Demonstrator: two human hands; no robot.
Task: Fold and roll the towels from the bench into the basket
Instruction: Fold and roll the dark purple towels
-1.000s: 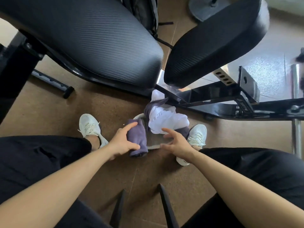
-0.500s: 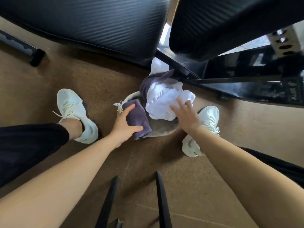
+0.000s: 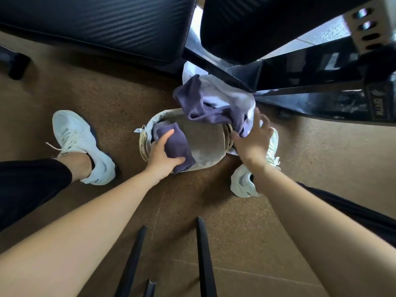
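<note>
A round woven basket with a pale cloth liner stands on the floor between my feet. My left hand grips a rolled purple towel at the basket's left side. My right hand holds a loose bundle of purple towel and white towel, lifted over the basket's far right rim. The bundle hangs partly under the black bench frame.
Two black padded bench cushions loom above, with the black metal frame at the right. My white shoes flank the basket on the brown cork floor. Two black bars cross the floor in the foreground.
My right hand took hold of the purple and white bundle and lifted it off the basket, baring the liner. My left hand pushed the rolled purple towel lower into the basket. The camera leaned closer.
</note>
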